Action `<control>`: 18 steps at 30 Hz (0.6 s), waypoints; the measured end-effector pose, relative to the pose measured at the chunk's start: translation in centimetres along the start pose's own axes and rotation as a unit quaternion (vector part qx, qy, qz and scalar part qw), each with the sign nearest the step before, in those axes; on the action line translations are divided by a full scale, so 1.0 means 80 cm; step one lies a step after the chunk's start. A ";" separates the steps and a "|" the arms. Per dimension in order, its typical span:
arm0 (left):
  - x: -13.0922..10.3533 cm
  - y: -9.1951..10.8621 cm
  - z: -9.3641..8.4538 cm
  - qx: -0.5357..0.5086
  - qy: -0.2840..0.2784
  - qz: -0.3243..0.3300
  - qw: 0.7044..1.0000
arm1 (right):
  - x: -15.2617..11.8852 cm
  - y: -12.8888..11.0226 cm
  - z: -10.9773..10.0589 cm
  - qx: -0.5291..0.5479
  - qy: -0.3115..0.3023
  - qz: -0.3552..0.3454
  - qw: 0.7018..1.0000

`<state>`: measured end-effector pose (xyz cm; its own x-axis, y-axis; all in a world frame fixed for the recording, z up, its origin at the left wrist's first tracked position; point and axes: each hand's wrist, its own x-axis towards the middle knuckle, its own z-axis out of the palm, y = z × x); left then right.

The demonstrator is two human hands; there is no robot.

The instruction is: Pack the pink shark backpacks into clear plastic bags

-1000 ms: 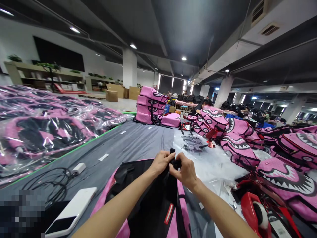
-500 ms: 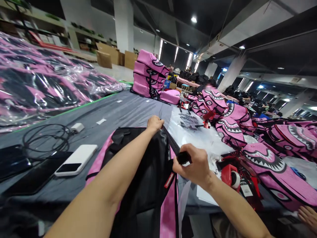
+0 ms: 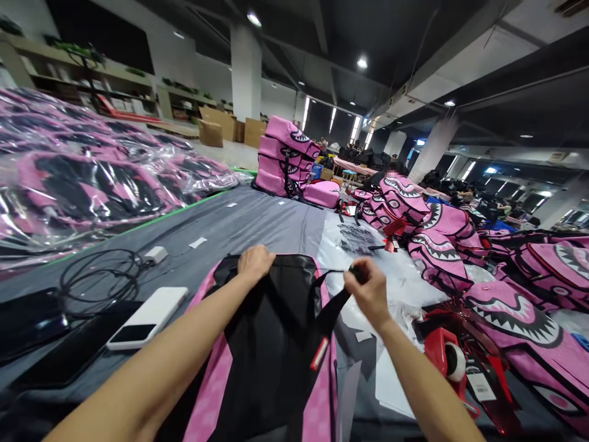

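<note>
A black and pink backpack (image 3: pixel 271 344) lies back side up in front of me, with a red and white label (image 3: pixel 319 353) on one shoulder strap. My left hand (image 3: pixel 256 263) is closed at the top edge of the bag; what it grips is hidden beneath its fingers. To the right of the bag, my right hand (image 3: pixel 366 283) pinches the black strap (image 3: pixel 332 312) near a dark buckle, holding it raised. A thin black strap runs from the bag's top right corner to the fingers.
A white power bank (image 3: pixel 150 316), dark phones and a coiled cable (image 3: pixel 99 282) lie left. Plastic-wrapped bags fill the far left. Pink shark-face bags (image 3: pixel 442 252) and a red tape dispenser (image 3: pixel 442 353) are right. Stacked pink bags (image 3: pixel 283 156) stand behind.
My left hand has moved left along the bag's top edge. My right hand has shifted slightly right and up with the strap. The camera view has tilted up a little.
</note>
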<state>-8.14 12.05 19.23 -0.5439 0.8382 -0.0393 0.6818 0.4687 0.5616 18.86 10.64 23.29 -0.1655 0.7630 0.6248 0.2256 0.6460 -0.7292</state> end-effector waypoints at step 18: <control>-0.207 -0.063 0.139 -0.467 -0.364 -0.100 0.800 | 0.103 0.111 0.227 -0.367 -0.354 -0.039 0.859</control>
<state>2.89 -1.08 7.88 0.0647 0.8717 -0.4857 -0.2299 0.4867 0.8428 2.10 23.08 16.89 -0.6919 0.7066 0.1484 0.6890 0.7076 -0.1570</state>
